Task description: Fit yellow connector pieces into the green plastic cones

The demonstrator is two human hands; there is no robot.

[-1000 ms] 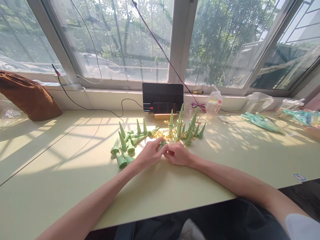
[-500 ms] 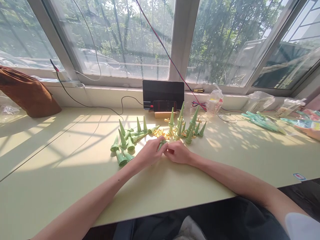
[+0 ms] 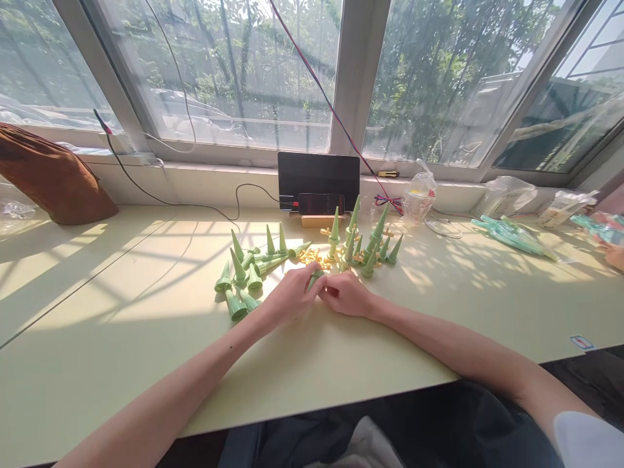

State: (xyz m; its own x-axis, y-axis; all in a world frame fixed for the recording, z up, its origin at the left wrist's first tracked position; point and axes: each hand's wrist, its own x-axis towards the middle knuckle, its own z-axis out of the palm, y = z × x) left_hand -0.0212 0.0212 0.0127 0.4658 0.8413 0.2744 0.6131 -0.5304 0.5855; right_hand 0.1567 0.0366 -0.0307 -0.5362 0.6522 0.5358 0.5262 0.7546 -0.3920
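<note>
My left hand (image 3: pixel 291 294) is closed around a green plastic spike (image 3: pixel 315 278), a hollow cone held low over the table. My right hand (image 3: pixel 348 294) meets it from the right, thumb and fingers pinched together at the spike's near end. Whatever those right fingertips grip is hidden. Just beyond both hands lies a pile of small yellow plastic pieces (image 3: pixel 310 256). Loose green spikes (image 3: pixel 238 270), some upright and some lying down, are grouped to the left. Another cluster of spikes (image 3: pixel 375 239) stands to the right, several with yellow pieces fitted crosswise.
Behind the pile, a dark tablet (image 3: pixel 319 170) and a phone (image 3: pixel 322 205) lean on a wooden block (image 3: pixel 316 221). A brown bag (image 3: pixel 53 175) is at far left. Clear plastic bags (image 3: pixel 509 195) and teal items (image 3: pixel 517 237) lie right. Another person's hand (image 3: pixel 613 253) shows at the right edge.
My hands keep nearly the same hold on the spike. At the far right edge, the other person's hand and the teal item by it have shifted rightward.
</note>
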